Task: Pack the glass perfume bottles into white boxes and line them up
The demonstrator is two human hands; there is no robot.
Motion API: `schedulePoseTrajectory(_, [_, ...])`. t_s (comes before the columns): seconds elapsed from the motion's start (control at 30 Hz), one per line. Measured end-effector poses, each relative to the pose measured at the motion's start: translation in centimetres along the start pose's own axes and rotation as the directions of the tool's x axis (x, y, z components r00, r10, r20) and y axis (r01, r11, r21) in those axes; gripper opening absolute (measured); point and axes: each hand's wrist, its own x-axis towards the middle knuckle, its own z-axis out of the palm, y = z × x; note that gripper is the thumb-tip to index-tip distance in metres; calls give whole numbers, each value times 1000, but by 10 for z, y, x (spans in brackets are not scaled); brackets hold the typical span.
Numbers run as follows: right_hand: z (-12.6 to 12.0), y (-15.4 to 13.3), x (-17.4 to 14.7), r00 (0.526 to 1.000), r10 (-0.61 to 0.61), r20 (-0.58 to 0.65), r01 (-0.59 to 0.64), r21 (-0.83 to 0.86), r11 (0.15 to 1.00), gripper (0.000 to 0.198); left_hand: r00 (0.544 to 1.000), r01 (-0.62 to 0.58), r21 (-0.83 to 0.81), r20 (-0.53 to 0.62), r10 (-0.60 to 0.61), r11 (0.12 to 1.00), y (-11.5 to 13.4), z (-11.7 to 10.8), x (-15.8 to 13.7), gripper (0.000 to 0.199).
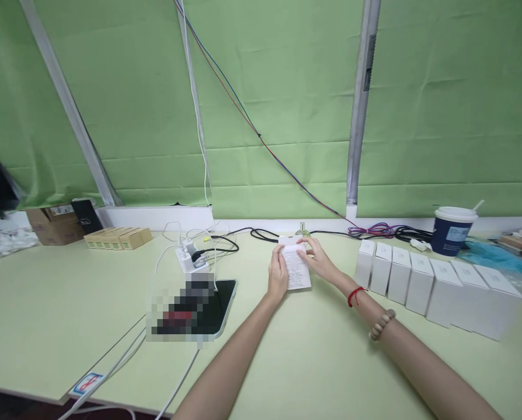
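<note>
- Packet: I locate the white packet (296, 271) between the two hands, above the middle of the table (326, 361). Printed lines cover the face toward me. I cannot tell whether it is folded paper or a thin box, or whether its lower edge touches the table.
- Left hand: I read the left hand (278, 273) as pinching the packet along its left edge, with the fingers bent.
- Right hand: I have the right hand (317, 258) at the packet's upper right, fingers bent and fingertips touching it. I cannot tell whether they are pinched on the edge.
- Right arm: I note a red cord (356, 296) at the wrist and a bead bracelet (382, 325) farther up the forearm.
- Right side: I count seven white boxes (419, 283) standing upright in a row. A lidded cup (451, 233) stands behind the row.
- Left side: I find a tablet (221, 306) lying flat, partly masked by a blurred patch. A power strip (191, 259) with plugs lies just behind it.
- Far left: I see yellow boxes (118, 238) side by side, near a brown carton (55, 226).
</note>
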Motion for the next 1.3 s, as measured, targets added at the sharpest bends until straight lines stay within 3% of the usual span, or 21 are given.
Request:
schedulePoseTrajectory(0.33, [1,-7,4,999,-13,-49,16,54,998,26,992,48,-171,-107,-67,984,4,4,1,28])
schedulePoseTrajectory(0.6, [1,-12,5,991,-120,-56,123,62,990,23,990,26,-68,-134,-35,997,6,-2,3,20])
schedulePoseTrajectory(0.67, [1,-11,5,991,-120,-60,126,96,987,34,992,8,-83,-122,-18,996,5,-3,3,20])
schedulePoseTrajectory(0.77, [2,-6,5,997,-54,-53,61,138,989,70,996,13,-139,-87,-25,990,5,-4,2,22])
schedulePoseTrajectory(0.9, [2,4,4,999,21,36,-29,220,975,90,997,52,-241,-36,-63,969,7,-4,2,56])
schedulePoseTrajectory(1.0, [1,13,4,992,65,104,-88,229,970,87,989,146,-304,54,-136,942,3,-2,4,66])
schedulePoseTrajectory(1.13, [-1,27,-3,975,97,201,-113,69,991,78,943,303,-326,239,-232,896,-9,2,9,45])
schedulePoseTrajectory(1.23, [2,41,-12,954,87,286,-77,-46,996,68,941,313,-308,225,-251,898,-15,4,9,44])
schedulePoseTrajectory(1.3, [4,52,-18,956,96,277,-59,-139,989,56,944,307,-275,205,-257,911,-17,5,8,44])
